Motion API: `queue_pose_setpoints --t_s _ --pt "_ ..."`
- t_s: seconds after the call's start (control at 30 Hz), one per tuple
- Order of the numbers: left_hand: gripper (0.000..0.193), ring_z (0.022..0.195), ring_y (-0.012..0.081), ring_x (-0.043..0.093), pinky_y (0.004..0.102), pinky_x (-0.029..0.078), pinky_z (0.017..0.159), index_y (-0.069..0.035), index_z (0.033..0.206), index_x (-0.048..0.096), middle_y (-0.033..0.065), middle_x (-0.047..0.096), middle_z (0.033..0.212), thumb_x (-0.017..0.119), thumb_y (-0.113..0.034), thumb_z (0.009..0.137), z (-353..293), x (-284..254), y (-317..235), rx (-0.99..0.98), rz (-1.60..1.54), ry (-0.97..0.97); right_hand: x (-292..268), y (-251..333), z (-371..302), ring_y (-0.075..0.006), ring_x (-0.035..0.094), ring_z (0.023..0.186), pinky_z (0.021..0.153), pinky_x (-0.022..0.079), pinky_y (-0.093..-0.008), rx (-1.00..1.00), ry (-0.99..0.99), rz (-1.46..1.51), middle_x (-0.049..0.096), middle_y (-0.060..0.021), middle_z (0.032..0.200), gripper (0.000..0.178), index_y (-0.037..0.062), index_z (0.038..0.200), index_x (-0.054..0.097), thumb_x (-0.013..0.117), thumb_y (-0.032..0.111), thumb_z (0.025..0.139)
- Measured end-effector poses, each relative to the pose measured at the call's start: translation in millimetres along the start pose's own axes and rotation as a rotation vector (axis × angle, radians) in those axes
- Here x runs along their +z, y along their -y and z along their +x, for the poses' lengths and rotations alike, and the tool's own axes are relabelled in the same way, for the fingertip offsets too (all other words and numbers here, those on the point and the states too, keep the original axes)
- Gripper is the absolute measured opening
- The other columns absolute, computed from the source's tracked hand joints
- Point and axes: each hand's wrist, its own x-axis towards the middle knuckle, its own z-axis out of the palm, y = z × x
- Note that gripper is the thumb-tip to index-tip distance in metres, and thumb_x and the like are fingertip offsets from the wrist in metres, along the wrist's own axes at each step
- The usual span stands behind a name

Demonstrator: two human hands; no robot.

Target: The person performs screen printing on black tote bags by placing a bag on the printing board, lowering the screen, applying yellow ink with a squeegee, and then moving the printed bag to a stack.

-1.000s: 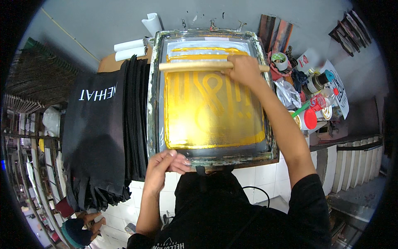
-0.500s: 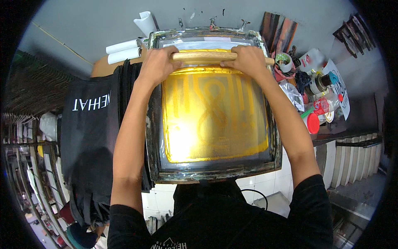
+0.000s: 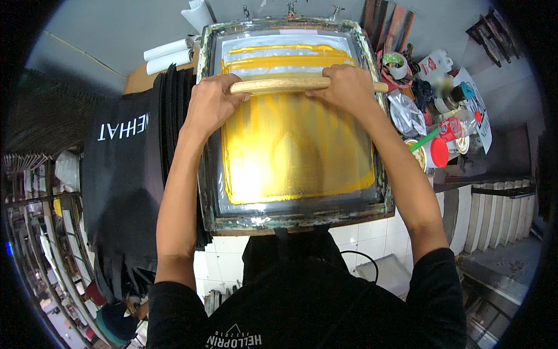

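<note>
Two hands [image 3: 214, 103] are gripping one squeegee [image 3: 279, 86]; one frame [image 3: 302, 225] is lying beneath. Three metal fittings [image 3: 291, 10] and three white rolls [image 3: 168, 61] are showing. One tape roll [image 3: 399, 71], one jug [image 3: 436, 64], one red-capped bottle [image 3: 461, 125], one green stick [image 3: 426, 140] and one red lid [image 3: 439, 152] are sitting nearby. One other person [image 3: 117, 323] is appearing.

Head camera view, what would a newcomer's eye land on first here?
Probably the glossy yellow ink, spread within the paint-stained screen-printing frame at the centre. Next, the left hand and right hand grip a pale wooden squeegee handle across the frame's far part. Then comes the black fabric with white lettering, left of the frame.
</note>
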Motion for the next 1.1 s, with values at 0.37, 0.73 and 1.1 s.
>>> queue_pose_setpoints --t_s 0.37,0.73,1.1 --pt "0.03 0.088 0.0334 0.069 0.0402 0.054 0.081 -0.004 0.103 0.075 0.0161 0.074 0.093 0.083 -0.021 0.079 -102 -14 -41 -0.033 0.025 0.054 -37 45 -95 -0.0294 0.071 0.079 0.068 0.056 -0.0428 0.021 0.093 0.072 0.072 -0.0092 0.08 0.056 0.0091 0.081 0.074 0.078 0.064 0.072" --pt "0.03 0.088 0.0323 0.068 0.0424 0.05 0.088 0.002 0.101 0.074 0.0169 0.073 0.093 0.083 -0.011 0.075 -214 -25 -84 0.031 0.001 0.077 -65 90 -208 -0.0273 0.066 0.08 0.066 0.053 -0.0408 -0.007 0.077 0.161 0.062 -0.0049 0.08 0.035 0.0114 0.081 0.066 0.086 0.029 0.059" --pt "0.143 0.153 0.041 0.025 0.0612 0.008 0.125 -0.001 0.161 0.011 0.0257 0.025 0.164 0.094 -0.054 0.057 -278 17 -39 -0.163 0.121 -0.145 -62 97 -232 -0.0275 0.064 0.083 0.071 0.051 -0.0405 -0.018 -0.069 0.229 0.063 -0.0046 0.086 0.035 0.0105 0.086 0.064 0.081 0.017 0.057"
